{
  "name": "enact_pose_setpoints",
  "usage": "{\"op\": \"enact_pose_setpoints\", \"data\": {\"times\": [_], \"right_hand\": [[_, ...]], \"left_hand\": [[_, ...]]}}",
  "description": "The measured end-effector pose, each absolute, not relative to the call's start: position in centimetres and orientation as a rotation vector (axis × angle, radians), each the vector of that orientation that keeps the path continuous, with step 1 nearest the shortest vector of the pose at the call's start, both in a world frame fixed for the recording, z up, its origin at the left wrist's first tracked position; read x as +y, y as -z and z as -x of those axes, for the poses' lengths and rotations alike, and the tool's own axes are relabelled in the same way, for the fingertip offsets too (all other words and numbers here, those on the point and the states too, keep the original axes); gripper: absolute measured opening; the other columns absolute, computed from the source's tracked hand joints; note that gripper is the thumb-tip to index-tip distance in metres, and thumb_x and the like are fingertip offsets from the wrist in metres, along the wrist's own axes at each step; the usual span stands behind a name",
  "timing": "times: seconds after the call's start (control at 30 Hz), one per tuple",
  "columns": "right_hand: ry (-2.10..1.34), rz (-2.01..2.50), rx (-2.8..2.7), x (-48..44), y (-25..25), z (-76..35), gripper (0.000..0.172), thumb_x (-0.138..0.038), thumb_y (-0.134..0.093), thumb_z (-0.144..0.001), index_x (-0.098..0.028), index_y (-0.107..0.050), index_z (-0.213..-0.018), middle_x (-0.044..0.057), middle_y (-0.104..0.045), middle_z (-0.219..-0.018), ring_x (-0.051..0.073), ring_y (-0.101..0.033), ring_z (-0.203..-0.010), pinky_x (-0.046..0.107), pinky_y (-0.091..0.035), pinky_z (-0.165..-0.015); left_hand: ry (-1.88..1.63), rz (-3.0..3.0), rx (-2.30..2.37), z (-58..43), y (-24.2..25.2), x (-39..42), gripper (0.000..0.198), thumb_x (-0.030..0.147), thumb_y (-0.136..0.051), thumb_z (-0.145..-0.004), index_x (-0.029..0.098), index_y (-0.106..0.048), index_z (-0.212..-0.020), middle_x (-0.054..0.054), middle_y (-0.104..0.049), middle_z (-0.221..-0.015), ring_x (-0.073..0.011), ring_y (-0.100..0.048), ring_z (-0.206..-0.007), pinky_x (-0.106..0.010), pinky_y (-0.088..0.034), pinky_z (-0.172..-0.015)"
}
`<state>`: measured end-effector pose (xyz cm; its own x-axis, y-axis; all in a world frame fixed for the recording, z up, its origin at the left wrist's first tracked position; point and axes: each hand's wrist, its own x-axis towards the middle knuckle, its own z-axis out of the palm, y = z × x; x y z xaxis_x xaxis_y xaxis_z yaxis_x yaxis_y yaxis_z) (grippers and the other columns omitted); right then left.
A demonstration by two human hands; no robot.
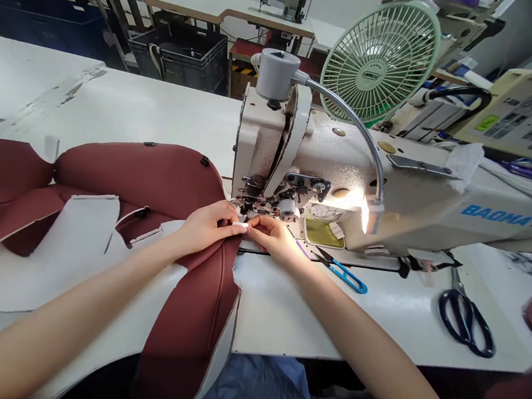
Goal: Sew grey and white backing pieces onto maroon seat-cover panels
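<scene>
Close to the needle area of the sewing machine [290, 159], my left hand [207, 227] and my right hand [274, 236] meet fingertip to fingertip. Both pinch a small white strip [240, 226] between thumb and finger; its exact kind is too small to tell. Beneath my left hand lies a dark red, leather-like cover [145, 173] with stitched seams and a pale backing. Part of it runs up to the machine, and another part hangs over the table edge toward my lap. Small black clips [204, 161] sit on its far edge.
Blue thread snips [346, 273] lie just right of my right hand. Dark-handled scissors [466, 321] rest farther right on the white table [276, 305]. A green fan [379, 63] and a control box [521, 115] stand behind the machine. A grey crate [181, 57] is beyond the table.
</scene>
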<state>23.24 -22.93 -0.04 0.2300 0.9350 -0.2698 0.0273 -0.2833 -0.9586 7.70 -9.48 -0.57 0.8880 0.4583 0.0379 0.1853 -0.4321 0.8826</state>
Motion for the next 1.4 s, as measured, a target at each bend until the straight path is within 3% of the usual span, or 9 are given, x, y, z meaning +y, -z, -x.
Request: {"op": "enact_pose_setpoints", "data": {"times": [0.2,0.8,0.97,1.13,1.3,1.4], "right_hand": [[-1.251,1.55,-0.939,-23.0,-0.7,-23.4,0.042,-0.057,-0.069,-0.076,-0.018,-0.058,-0.083,-0.005,-0.05,-0.065,0.006,-0.035,-0.049,0.023,-0.025,-0.049],[-1.175,1.668,-0.993,-23.0,-0.9,-23.6,0.035,-0.054,-0.061,-0.079,-0.02,-0.057,-0.083,-0.004,-0.047,-0.066,0.009,-0.035,-0.053,0.024,-0.027,-0.049],[-1.057,1.794,-1.073,-23.1,-0.8,-23.8,0.028,-0.047,-0.057,-0.082,-0.019,-0.057,-0.082,-0.002,-0.051,-0.069,0.011,-0.04,-0.058,0.024,-0.031,-0.053],[-1.033,1.949,-1.101,-22.9,-1.4,-23.9,0.017,-0.035,-0.055,-0.083,-0.019,-0.058,-0.079,-0.004,-0.054,-0.065,0.011,-0.045,-0.055,0.024,-0.035,-0.055],[-1.065,2.152,-1.039,-21.7,-1.5,-23.7,0.01,-0.029,-0.057,-0.085,-0.02,-0.06,-0.081,-0.004,-0.059,-0.065,0.01,-0.048,-0.046,0.025,-0.038,-0.053],[-1.051,2.255,-1.049,-21.0,-1.6,-23.6,0.011,-0.03,-0.058,-0.085,-0.022,-0.062,-0.081,-0.004,-0.057,-0.059,0.012,-0.05,-0.043,0.028,-0.04,-0.055]], "left_hand": [[-0.304,-2.017,0.37,-7.4,0.3,-9.3,0.033,0.044,-0.052,-0.093,0.021,-0.056,-0.071,0.001,-0.057,-0.088,-0.015,-0.056,-0.085,-0.028,-0.04,-0.083],[-0.264,-2.096,0.416,-7.4,-0.1,-9.5,0.035,0.047,-0.049,-0.094,0.021,-0.057,-0.072,0.0,-0.063,-0.098,-0.0166,-0.058,-0.087,-0.028,-0.042,-0.079],[-0.266,-2.062,0.386,-7.4,0.0,-9.3,0.032,0.044,-0.05,-0.094,0.021,-0.058,-0.072,0.0,-0.062,-0.091,-0.0174,-0.059,-0.087,-0.029,-0.043,-0.082],[-0.281,-2.14,0.432,-7.4,0.0,-9.3,0.032,0.038,-0.048,-0.094,0.02,-0.05,-0.067,0.0,-0.062,-0.087,-0.0171,-0.059,-0.083,-0.029,-0.045,-0.08],[-0.227,-2.388,0.633,-7.1,-1.9,-8.7,0.025,0.045,-0.062,-0.084,0.025,-0.06,-0.099,0.0,-0.069,-0.1,-0.0232,-0.064,-0.087,-0.029,-0.043,-0.068],[-0.198,-2.616,0.727,-7.5,-2.8,-9.0,0.021,0.038,-0.051,-0.091,0.022,-0.064,-0.091,-0.003,-0.07,-0.09,-0.0242,-0.065,-0.081,-0.03,-0.037,-0.06]]}}
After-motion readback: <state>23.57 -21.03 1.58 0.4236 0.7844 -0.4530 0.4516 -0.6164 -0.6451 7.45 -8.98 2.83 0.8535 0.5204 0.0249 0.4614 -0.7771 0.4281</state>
